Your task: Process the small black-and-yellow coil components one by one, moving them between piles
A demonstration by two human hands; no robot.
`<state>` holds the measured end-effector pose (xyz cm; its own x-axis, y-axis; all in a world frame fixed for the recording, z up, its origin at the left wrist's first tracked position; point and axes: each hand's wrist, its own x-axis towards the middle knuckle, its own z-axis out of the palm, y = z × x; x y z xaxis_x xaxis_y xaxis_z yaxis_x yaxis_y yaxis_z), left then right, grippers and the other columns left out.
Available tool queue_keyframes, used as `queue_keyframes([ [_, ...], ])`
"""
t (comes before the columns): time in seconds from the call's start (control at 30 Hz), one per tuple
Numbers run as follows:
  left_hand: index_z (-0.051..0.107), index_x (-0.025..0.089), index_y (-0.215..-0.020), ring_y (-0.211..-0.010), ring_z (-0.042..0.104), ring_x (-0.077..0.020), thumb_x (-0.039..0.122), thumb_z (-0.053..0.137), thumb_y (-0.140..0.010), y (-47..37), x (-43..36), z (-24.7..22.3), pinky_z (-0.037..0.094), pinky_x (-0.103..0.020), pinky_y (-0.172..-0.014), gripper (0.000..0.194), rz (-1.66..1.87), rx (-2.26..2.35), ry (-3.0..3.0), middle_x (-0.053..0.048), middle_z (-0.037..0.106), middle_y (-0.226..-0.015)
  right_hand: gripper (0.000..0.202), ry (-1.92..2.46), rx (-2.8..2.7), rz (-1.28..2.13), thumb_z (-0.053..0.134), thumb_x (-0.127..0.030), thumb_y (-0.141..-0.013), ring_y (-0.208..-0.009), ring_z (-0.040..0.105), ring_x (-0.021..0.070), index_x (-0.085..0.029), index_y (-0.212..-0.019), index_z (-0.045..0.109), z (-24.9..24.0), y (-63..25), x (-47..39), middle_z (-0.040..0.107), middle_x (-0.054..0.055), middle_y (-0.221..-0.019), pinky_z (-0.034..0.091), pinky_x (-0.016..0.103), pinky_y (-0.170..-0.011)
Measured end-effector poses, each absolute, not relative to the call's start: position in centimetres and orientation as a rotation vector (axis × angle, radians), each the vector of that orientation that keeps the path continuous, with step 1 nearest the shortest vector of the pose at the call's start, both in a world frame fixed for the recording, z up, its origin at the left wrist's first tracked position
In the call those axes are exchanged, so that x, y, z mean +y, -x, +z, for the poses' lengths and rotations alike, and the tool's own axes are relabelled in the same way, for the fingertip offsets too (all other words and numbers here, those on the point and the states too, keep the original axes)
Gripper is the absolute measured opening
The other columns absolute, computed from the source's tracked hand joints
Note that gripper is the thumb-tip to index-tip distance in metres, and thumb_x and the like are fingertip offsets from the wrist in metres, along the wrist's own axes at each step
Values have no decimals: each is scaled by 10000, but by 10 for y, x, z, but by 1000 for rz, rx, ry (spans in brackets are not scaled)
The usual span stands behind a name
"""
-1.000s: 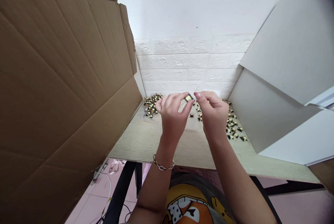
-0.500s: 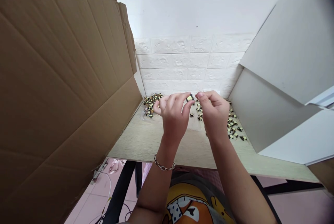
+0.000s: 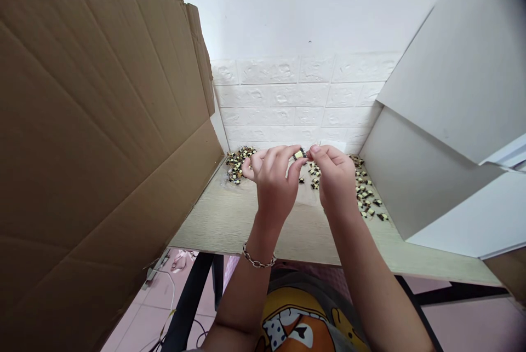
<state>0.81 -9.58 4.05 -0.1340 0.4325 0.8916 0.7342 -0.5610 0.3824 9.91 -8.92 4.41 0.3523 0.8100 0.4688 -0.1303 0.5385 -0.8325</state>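
My left hand [image 3: 276, 174] pinches a small transformer coil [image 3: 299, 154] between thumb and index finger. The coil has a yellow-wrapped middle, black ends and thin pins. Closed in a pinch, my right hand [image 3: 337, 174] is at the coil's right end; what sits between its fingertips is too small to make out. Behind my left hand lies a heap of similar coils [image 3: 238, 163]. More coils [image 3: 365, 196] are scattered beside and behind my right hand.
The wooden tabletop [image 3: 230, 215] runs beneath both hands. A tall cardboard sheet [image 3: 102, 122] stands on the left, white panels [image 3: 447, 78] on the right. White brick-patterned wall [image 3: 283, 94] closes off the back. Cables [image 3: 172, 292] hang by the table leg.
My right hand has shifted slightly left, bringing its fingertips closer to the coil's end. My left hand stays almost still with the coil.
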Motion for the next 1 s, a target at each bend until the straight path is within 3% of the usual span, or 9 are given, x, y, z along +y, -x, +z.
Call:
queue_keyframes([
  [0.27, 591, 275, -854, -893, 477, -184, 343, 510, -777, -10, -95, 38, 119, -395, -931, 131, -1737, -1316, 1863, 16, 640, -863, 129, 573, -873, 1158, 619, -248, -656, -592, 450, 59, -173, -564, 567, 41, -99, -81, 521, -36, -592, 354, 202, -591],
  [0.7, 595, 268, -875, -897, 476, -195, 330, 477, -791, -12, -87, 33, 107, -407, -944, 158, -1674, -1317, 1854, 1, 642, -884, 59, 484, -729, 1524, 519, -224, -708, -569, 457, 72, -176, -701, 552, 32, -92, -71, 515, -28, -635, 356, 208, -519],
  [1.0, 589, 274, -877, -882, 482, -182, 349, 490, -785, -13, -88, 36, 113, -388, -935, 155, -1705, -1312, 1808, 16, 642, -877, 112, 602, -632, 1391, 620, -279, -647, -552, 477, 68, -185, -632, 561, 13, -100, -57, 542, -41, -615, 377, 203, -518],
])
